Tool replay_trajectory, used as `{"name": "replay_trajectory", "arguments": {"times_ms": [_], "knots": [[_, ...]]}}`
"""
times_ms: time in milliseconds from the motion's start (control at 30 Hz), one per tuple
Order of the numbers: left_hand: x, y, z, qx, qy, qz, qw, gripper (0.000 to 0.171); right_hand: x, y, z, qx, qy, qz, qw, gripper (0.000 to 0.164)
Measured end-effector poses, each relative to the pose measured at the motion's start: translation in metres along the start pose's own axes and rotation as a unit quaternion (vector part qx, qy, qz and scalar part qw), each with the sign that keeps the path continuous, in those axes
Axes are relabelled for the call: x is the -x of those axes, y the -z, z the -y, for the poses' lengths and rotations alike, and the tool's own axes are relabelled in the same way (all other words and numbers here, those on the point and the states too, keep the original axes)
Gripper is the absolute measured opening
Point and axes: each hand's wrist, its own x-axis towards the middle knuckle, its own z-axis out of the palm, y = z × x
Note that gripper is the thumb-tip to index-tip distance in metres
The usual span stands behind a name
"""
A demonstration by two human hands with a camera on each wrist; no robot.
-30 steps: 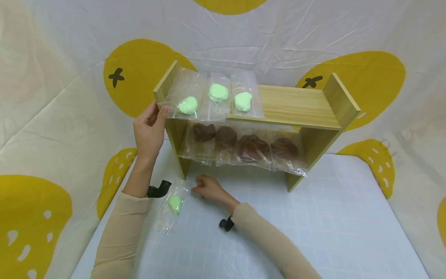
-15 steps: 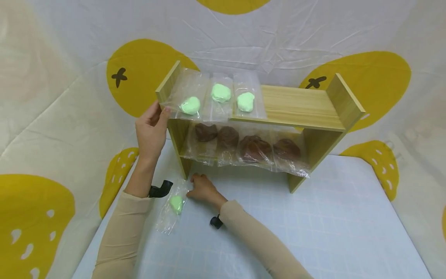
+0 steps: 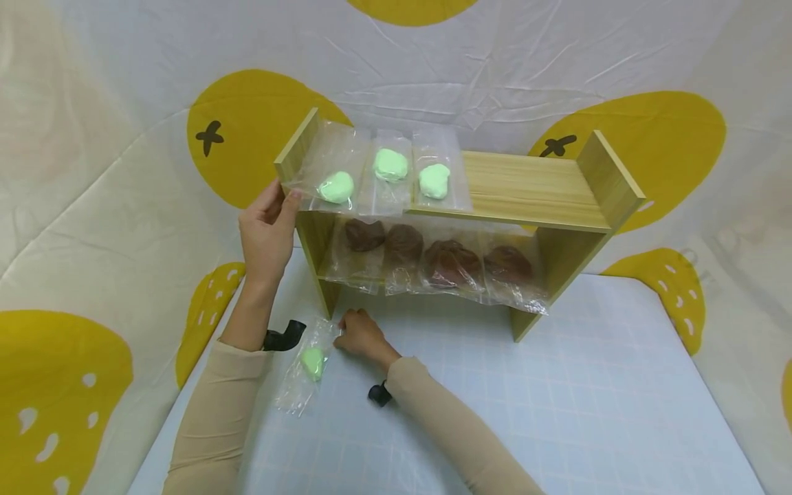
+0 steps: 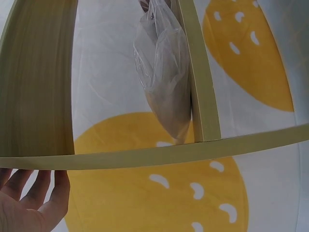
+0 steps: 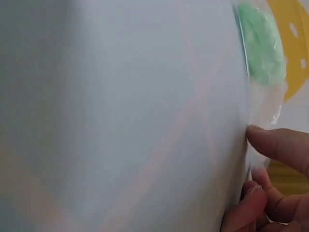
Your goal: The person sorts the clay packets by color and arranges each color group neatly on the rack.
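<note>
On the left of the table lies a clear plastic bag (image 3: 295,395) with a pale green lump (image 3: 313,363) inside. My right hand (image 3: 362,337) pinches the bag's far right corner; in the right wrist view the thumb (image 5: 277,145) stands by the bag's end, fingers curled below. My left hand (image 3: 267,234) touches the left side panel (image 4: 145,155) of a wooden shelf from outside, fingertips partly hidden behind the panel's edge. Near its thumb, on the top board, are three clear bags with green lumps (image 3: 336,187), side by side.
Several clear bags with dark brown lumps (image 3: 452,263) rest on the lower board, their ends hanging over its front. Bare wood (image 3: 526,185) shows on the right of the top board. A patterned cloth backdrop (image 3: 495,75) surrounds the pale table (image 3: 619,385).
My right hand has moved left to the bag on the table and taken its far corner, which has shifted slightly. My left hand has stayed at the shelf's side.
</note>
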Motion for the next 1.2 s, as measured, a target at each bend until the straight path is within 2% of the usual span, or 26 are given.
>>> {"name": "replay_trajectory", "arguments": {"times_ms": [200, 267, 400, 533, 633, 733, 867, 900, 933, 967, 1000, 1033, 1100, 1133, 1200], "knots": [[0.0, 0.0, 0.002, 0.0, -0.005, 0.001, 1.0, 0.038, -0.003, 0.0, -0.002, -0.003, 0.024, -0.019, 1.0, 0.013], [0.0, 0.0, 0.001, -0.001, -0.004, 0.001, 1.0, 0.037, -0.003, 0.001, -0.003, -0.021, 0.032, -0.025, 0.999, 0.012], [0.0, 0.0, 0.001, -0.001, 0.001, 0.0, 1.0, 0.038, -0.002, 0.002, -0.007, -0.077, 0.036, -0.033, 0.996, 0.009], [0.0, 0.0, 0.0, 0.0, 0.002, 0.001, 1.0, 0.038, 0.001, 0.004, -0.01, -0.171, 0.022, -0.026, 0.985, 0.008], [0.0, 0.0, 0.001, 0.002, 0.002, 0.001, 1.0, 0.038, 0.002, 0.004, -0.012, -0.273, -0.002, -0.008, 0.962, 0.009], [0.0, 0.0, 0.001, 0.004, 0.002, -0.001, 1.0, 0.038, 0.002, 0.002, -0.015, -0.374, -0.03, 0.011, 0.927, 0.016], [0.0, 0.0, 0.001, 0.004, 0.001, 0.0, 1.0, 0.038, 0.004, -0.002, -0.016, -0.484, -0.075, 0.033, 0.871, 0.047], [0.0, 0.001, 0.002, 0.004, -0.001, 0.001, 1.0, 0.038, 0.006, -0.002, -0.016, -0.501, -0.085, 0.037, 0.86, 0.053], [0.0, 0.0, 0.002, 0.006, -0.002, 0.002, 1.0, 0.038, 0.008, -0.002, -0.017, -0.508, -0.092, 0.039, 0.855, 0.057], [0.0, 0.0, 0.002, 0.008, -0.003, 0.002, 1.0, 0.038, 0.01, -0.002, -0.017, -0.51, -0.099, 0.041, 0.854, 0.057], [0.0, 0.0, 0.002, 0.008, -0.003, 0.003, 1.0, 0.038, 0.012, -0.002, -0.017, -0.498, -0.097, 0.043, 0.861, 0.049], [-0.001, 0.001, 0.002, 0.009, -0.004, 0.003, 0.9999, 0.038, 0.013, -0.002, -0.017, -0.483, -0.092, 0.046, 0.869, 0.036], [0.0, 0.001, 0.002, 0.007, -0.004, 0.003, 1.0, 0.038, 0.016, -0.002, -0.016, -0.437, -0.074, 0.047, 0.895, 0.016], [0.0, 0.001, 0.002, 0.004, -0.003, 0.003, 1.0, 0.039, 0.018, -0.002, -0.015, -0.415, -0.064, 0.043, 0.906, 0.016], [0.0, 0.001, 0.002, 0.0, -0.002, 0.003, 1.0, 0.039, 0.02, -0.004, -0.013, -0.384, -0.046, 0.036, 0.921, 0.02]]}}
